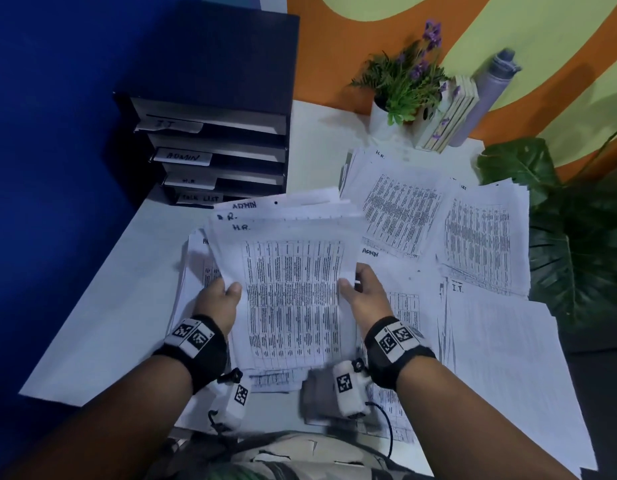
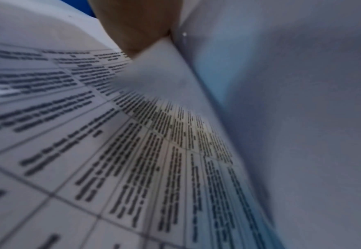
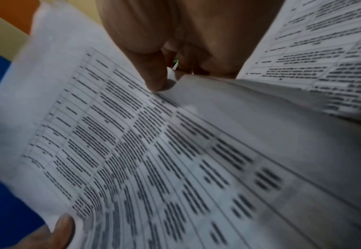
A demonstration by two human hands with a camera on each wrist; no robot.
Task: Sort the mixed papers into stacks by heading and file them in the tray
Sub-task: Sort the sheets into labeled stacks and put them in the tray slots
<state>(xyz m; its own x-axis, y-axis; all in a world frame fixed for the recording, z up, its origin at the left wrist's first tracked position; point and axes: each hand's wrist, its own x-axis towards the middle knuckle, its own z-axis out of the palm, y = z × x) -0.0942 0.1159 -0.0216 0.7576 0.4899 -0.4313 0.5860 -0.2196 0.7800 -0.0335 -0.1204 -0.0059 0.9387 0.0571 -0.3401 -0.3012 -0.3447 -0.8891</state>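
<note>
I hold a fanned bundle of printed sheets (image 1: 293, 282) over the middle of the table; its top sheet is headed H.R., with sheets headed H.R. and ADMIN showing behind it. My left hand (image 1: 222, 296) pinches the bundle's left edge, thumb on top. On the right edge my right hand (image 1: 357, 289) grips it, thumb (image 3: 156, 74) on the printed side. The black tray (image 1: 213, 147) stands at the back left, its slots labelled IT, ADMIN, H.R. and TASK LIST. Sorted stacks lie right: an H.R. stack (image 1: 397, 209), an ADMIN stack (image 1: 400, 271), an I.T. stack (image 1: 501, 358).
A further paper stack (image 1: 483, 237) lies at the far right. A potted plant (image 1: 400, 88), small books (image 1: 445, 116) and a grey bottle (image 1: 487, 95) stand along the back wall. Big green leaves (image 1: 573, 237) overhang the table's right edge. A blue wall runs along the left.
</note>
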